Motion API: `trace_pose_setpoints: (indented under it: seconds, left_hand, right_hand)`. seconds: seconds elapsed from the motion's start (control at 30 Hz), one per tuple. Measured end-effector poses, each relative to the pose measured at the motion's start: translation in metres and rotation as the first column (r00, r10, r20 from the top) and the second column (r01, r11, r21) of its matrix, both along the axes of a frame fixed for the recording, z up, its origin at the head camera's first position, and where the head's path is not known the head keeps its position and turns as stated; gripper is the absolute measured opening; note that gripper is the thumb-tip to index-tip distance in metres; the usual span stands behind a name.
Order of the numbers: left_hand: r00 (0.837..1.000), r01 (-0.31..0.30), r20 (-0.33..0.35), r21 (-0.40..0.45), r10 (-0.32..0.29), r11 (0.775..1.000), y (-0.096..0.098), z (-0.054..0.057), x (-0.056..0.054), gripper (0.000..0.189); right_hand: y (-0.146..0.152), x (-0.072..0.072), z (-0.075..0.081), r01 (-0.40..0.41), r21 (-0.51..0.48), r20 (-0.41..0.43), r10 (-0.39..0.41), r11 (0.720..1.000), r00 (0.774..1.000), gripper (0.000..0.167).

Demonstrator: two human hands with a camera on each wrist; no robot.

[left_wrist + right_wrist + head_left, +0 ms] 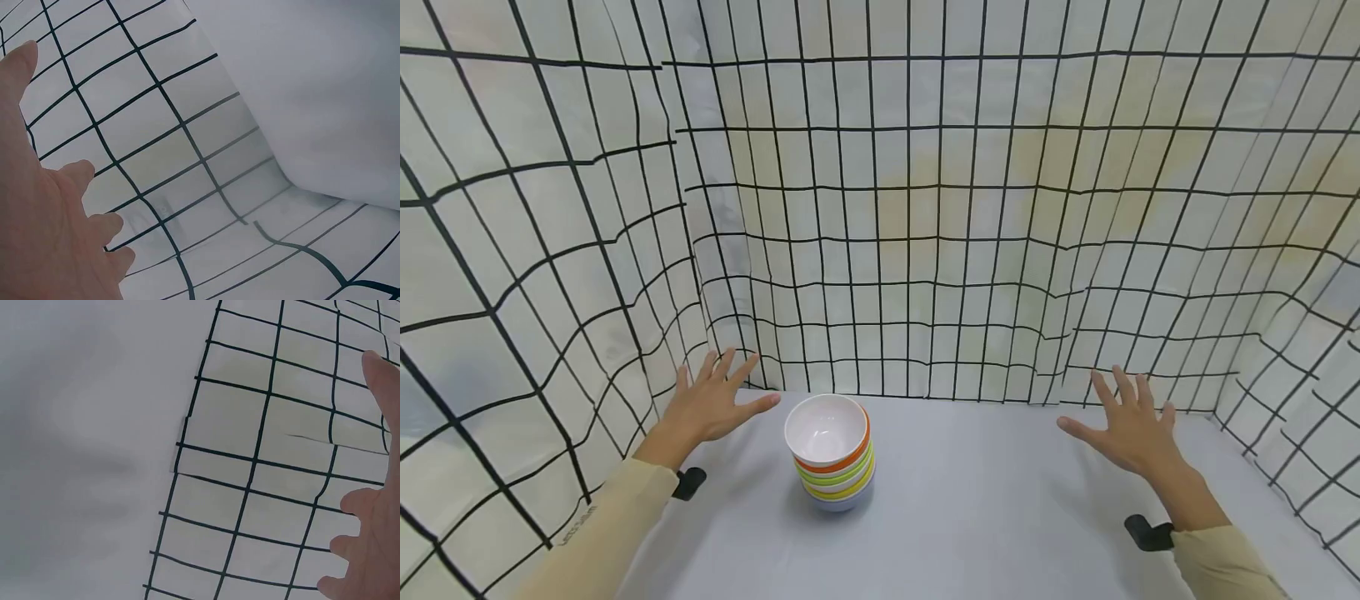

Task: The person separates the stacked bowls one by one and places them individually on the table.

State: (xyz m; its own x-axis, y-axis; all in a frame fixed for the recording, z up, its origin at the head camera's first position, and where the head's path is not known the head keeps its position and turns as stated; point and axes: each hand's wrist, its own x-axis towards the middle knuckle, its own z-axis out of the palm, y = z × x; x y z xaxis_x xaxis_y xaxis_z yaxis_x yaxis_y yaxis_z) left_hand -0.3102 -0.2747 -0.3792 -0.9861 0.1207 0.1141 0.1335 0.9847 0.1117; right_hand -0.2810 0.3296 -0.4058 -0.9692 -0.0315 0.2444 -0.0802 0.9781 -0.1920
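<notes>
A stack of nested bowls stands on the white table, left of the middle in the head view. Its top bowl is white inside with an orange outside; below it show green, white, yellow and pale blue rims. My left hand hovers left of the stack, fingers spread and thumb pointing toward the top bowl, apart from it. Far to the right, my right hand is held over the table with its fingers spread and nothing in it. Both wrist views show only the hand's edge, the table and the wall; the bowls are outside them.
The white table meets a white back wall with a black grid. Gridded walls also rise on the left and right. A small black device is strapped at the right wrist, another at the left.
</notes>
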Motion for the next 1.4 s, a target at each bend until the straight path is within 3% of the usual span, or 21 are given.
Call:
trace_pose_setpoints:
  seconds: [0.2, 0.3, 0.4, 0.5, 0.6, 0.7, 0.77, 0.83, 0.93, 1.07, 1.2, 1.27, 1.4]
  left_hand:
    - [1.0, 0.016, -0.018, 0.009, -0.016, 1.0, 0.006, 0.0, 0.005, 0.099]
    - [0.998, 0.044, -0.049, 0.073, -0.041, 0.996, 0.01, 0.001, 0.011, 0.092]
    - [0.993, 0.076, -0.1, 0.207, -0.056, 0.975, 0.016, 0.0, 0.019, 0.079]
    - [0.979, 0.12, -0.201, 0.374, -0.045, 0.92, 0.024, -0.006, 0.025, 0.058]
    - [0.949, 0.162, -0.315, 0.529, 0.016, 0.833, 0.033, -0.016, 0.03, 0.04]
    - [0.926, 0.151, -0.355, 0.655, 0.125, 0.741, 0.042, -0.027, 0.033, 0.031]
    - [0.924, 0.127, -0.334, 0.727, 0.186, 0.675, 0.046, -0.035, 0.033, 0.028]
    - [0.932, 0.097, -0.291, 0.777, 0.218, 0.622, 0.051, -0.043, 0.032, 0.027]
    - [0.956, 0.07, -0.219, 0.819, 0.196, 0.57, 0.056, -0.052, 0.029, 0.026]
    - [0.984, 0.049, -0.132, 0.841, 0.117, 0.539, 0.06, -0.063, 0.024, 0.027]
    - [0.998, 0.035, -0.061, 0.86, 0.034, 0.508, 0.062, -0.074, 0.019, 0.027]
    - [1.0, 0.029, -0.027, 0.859, -0.011, 0.511, 0.063, -0.079, 0.018, 0.027]
    - [0.994, 0.016, 0.043, 0.841, -0.096, 0.541, 0.066, -0.091, 0.016, 0.037]
  right_hand:
    - [-0.02, 0.005, 0.005, -0.029, -0.001, 0.018, 0.029, 1.0, 0.999, 0.112]
    - [-0.037, 0.009, 0.007, -0.054, -0.009, -0.001, 0.054, 0.999, 0.999, 0.109]
    - [-0.055, 0.014, 0.01, -0.108, -0.073, 0.017, 0.11, 0.991, 0.994, 0.098]
    - [-0.073, 0.02, 0.012, -0.176, -0.193, 0.069, 0.192, 0.965, 0.979, 0.087]
    - [-0.092, 0.025, 0.011, -0.246, -0.321, 0.104, 0.292, 0.915, 0.951, 0.076]
    - [-0.114, 0.025, 0.005, -0.336, -0.422, 0.075, 0.402, 0.842, 0.913, 0.065]
    - [-0.13, 0.024, 0.001, -0.384, -0.474, 0.04, 0.454, 0.793, 0.89, 0.06]
    - [-0.145, 0.023, -0.002, -0.408, -0.523, 0.001, 0.479, 0.748, 0.878, 0.055]
    - [-0.168, 0.022, -0.005, -0.413, -0.58, -0.053, 0.473, 0.702, 0.879, 0.053]
    - [-0.197, 0.022, -0.009, -0.402, -0.648, -0.091, 0.458, 0.647, 0.884, 0.058]
    - [-0.226, 0.02, -0.014, -0.402, -0.7, -0.092, 0.484, 0.59, 0.87, 0.069]
    - [-0.239, 0.019, -0.017, -0.401, -0.72, -0.081, 0.506, 0.567, 0.859, 0.074]
    - [-0.257, 0.02, -0.021, -0.394, -0.753, -0.054, 0.548, 0.527, 0.835, 0.081]
